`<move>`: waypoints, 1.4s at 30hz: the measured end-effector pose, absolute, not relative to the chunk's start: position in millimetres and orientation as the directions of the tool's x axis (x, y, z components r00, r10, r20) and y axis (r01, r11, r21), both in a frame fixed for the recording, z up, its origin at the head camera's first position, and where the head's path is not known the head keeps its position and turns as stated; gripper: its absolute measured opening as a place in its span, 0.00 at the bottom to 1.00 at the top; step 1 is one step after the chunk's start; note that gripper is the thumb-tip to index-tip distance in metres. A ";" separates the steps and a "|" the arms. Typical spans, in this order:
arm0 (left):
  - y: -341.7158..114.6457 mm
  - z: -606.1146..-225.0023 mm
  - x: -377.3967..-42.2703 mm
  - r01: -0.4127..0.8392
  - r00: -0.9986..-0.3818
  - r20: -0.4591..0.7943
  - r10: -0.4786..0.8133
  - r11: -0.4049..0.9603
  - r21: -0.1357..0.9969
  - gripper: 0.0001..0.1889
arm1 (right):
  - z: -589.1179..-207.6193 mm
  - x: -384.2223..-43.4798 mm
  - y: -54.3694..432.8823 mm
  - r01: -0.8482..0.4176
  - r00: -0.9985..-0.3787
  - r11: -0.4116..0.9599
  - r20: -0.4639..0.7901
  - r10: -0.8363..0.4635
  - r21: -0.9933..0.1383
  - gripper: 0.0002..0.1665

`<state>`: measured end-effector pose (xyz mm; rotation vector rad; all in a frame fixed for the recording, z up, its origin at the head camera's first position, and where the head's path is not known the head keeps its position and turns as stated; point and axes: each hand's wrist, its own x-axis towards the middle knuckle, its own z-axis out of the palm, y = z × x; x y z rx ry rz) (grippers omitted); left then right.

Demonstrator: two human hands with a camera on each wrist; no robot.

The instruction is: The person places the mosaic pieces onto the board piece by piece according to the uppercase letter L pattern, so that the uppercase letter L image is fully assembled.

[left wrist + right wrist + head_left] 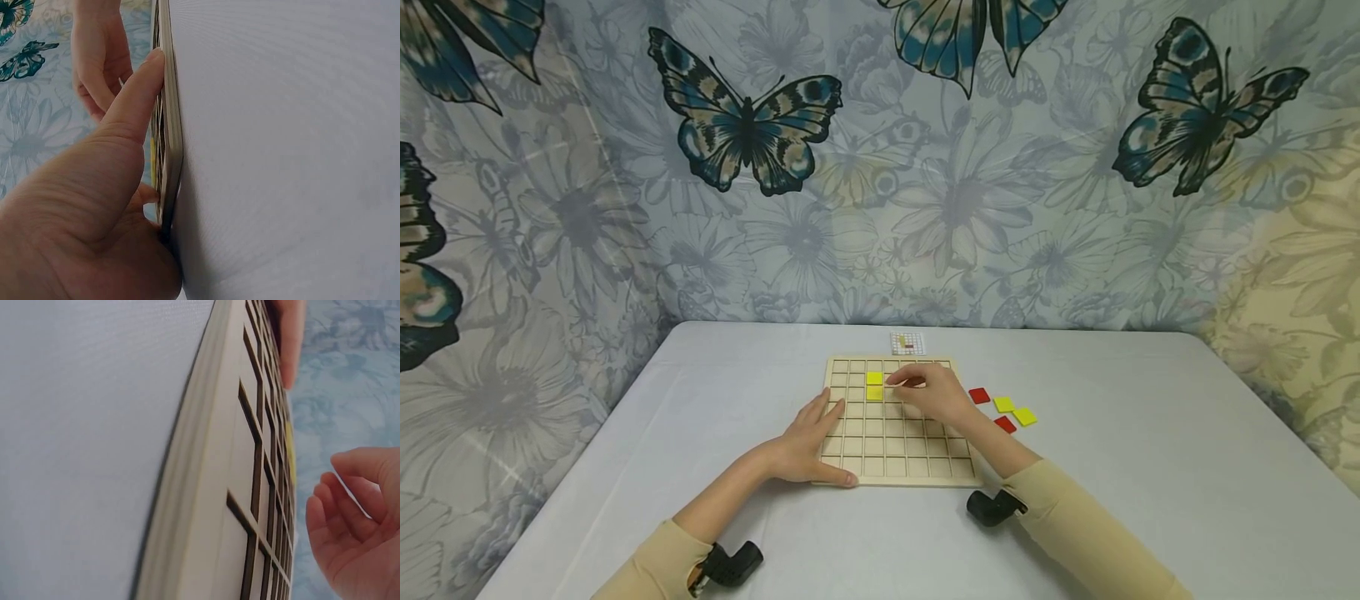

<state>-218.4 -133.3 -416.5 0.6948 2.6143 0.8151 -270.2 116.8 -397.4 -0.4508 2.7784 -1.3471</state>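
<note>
A square wooden grid board (898, 446) lies on the table, with two yellow tiles (874, 386) in neighbouring cells of one column near its far side. My left hand (801, 446) rests spread at the board's left side. Its thumb (134, 100) lies along the near edge, while the other fingers reach over the left edge. Above the grid, just right of the yellow tiles, my right hand (931, 392) pinches a thin tile (354, 497) between thumb and fingers. That tile shows almost edge-on, as a pale line, and its face is hidden.
Right of the board lie loose red tiles (979, 396) and yellow tiles (1025, 416). Behind the board's far edge is a small card (907, 343) printed with a coloured grid. A white cloth covers the table (737, 367), and a butterfly-patterned wall covering (880, 208) hangs behind it.
</note>
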 end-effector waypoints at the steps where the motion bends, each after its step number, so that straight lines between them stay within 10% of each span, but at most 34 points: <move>1: -133.4 -416.5 -218.4 0.355 -0.832 -0.147 0.534 0.718 0.599 0.61 | -397.2 -270.4 119.4 -0.244 -0.960 0.586 0.107 -0.259 -0.772 0.08; 42: -133.2 -418.8 -218.8 0.366 -0.830 -0.132 0.541 0.709 0.602 0.61 | -401.6 -249.0 241.4 -0.135 -0.990 0.706 0.060 -0.131 -0.696 0.11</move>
